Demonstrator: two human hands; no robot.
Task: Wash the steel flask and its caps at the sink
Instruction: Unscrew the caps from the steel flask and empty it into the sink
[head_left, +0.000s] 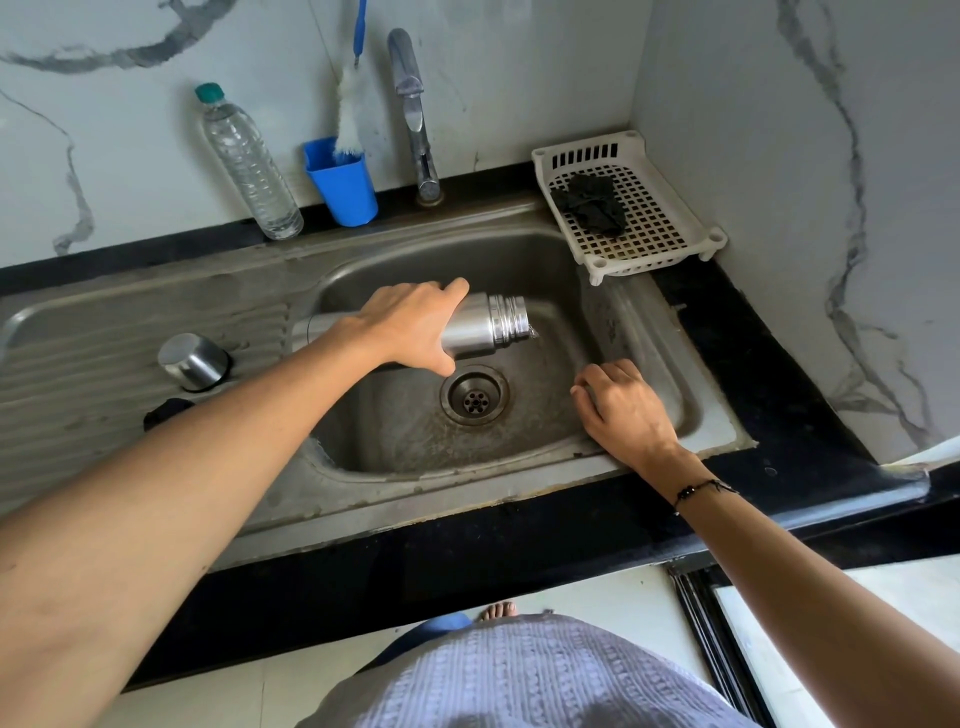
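One steel flask (485, 326) lies on its side above the sink (363, 447) basin, mouth toward the basin's right wall, grasped by the left hand (415, 327). Right hand (621, 402) rests with fingers curled, holding nothing, at the basin's right front edge. One steel cap (193, 361) stands on the drainboard left of the basin; the drain (474, 396) lies uncovered between the hands.

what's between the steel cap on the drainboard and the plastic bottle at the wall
Only bare ribbed drainboard and the black counter strip lie between the steel cap and the plastic bottle, as the head view shows.
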